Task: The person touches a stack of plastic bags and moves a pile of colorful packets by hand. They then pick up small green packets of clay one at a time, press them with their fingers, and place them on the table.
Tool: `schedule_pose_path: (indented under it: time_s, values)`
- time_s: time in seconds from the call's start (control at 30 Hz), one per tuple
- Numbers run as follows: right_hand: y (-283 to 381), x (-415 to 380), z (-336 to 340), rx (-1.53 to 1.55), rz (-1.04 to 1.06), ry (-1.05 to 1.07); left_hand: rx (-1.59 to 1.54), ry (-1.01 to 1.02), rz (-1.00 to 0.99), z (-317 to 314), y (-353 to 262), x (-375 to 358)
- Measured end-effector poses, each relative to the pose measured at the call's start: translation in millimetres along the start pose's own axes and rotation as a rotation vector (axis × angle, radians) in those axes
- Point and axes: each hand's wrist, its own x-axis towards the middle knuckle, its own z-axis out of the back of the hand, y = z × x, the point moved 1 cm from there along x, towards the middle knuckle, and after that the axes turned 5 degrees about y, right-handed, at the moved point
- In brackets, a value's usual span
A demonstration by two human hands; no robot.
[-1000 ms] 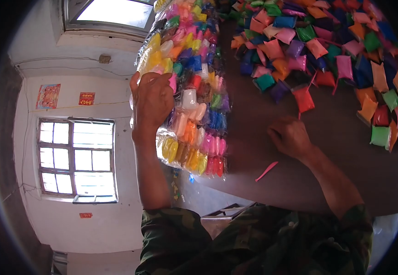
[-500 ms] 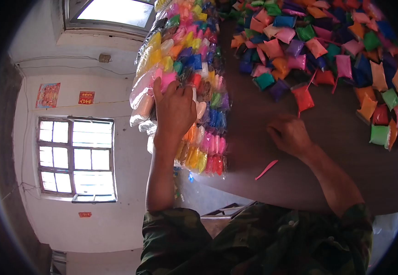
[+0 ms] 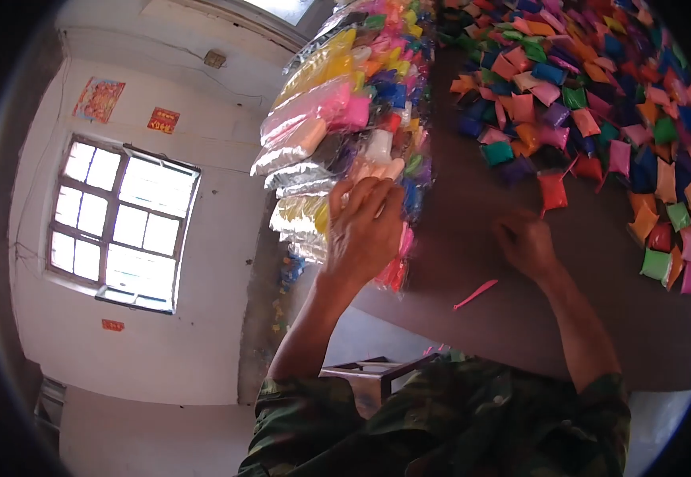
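My left hand [image 3: 367,230] lies on the long stack of bagged, brightly coloured packets [image 3: 351,111] at the table's left side. Its fingers are bent and apart, touching pale peach packets [image 3: 379,170]; what lies under the palm is hidden. Over the bare brown tabletop [image 3: 457,238], my right hand [image 3: 530,245] has its fingers curled in. Whether anything is inside them cannot be seen. Just beyond that hand is a red packet [image 3: 553,191]. A small pink plastic tool [image 3: 475,294], knife-like in shape, rests on the table nearer to me.
Many loose small packets [image 3: 584,119] in mixed colours cover the far and right parts of the table. A framed stool or box [image 3: 373,374] stands below the table's near edge. On the left are a white wall [image 3: 218,238] and a barred window [image 3: 123,222].
My left hand has slid down the stack toward me, off the pink packets and onto the peach ones. The right hand stays near the red packet. The whole view has tilted and shifted.
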Motion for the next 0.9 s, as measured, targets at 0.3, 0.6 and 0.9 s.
schedule_pose_path:
  time_s: [0.3,0.6,0.9]
  values:
    - [22.1,-28.5,14.0,-0.11,-0.044,0.054,-0.114,-0.376,0.256,43.6,75.4,-14.8]
    - [68.1,-155.5,112.0,-0.164,-0.307,-0.067,-0.206,-0.453,0.282,40.3,74.9,-23.3]
    - [75.8,-209.4,122.5,-0.373,-0.257,-0.191,-0.278,-0.383,0.307,13.1,59.0,-34.9]
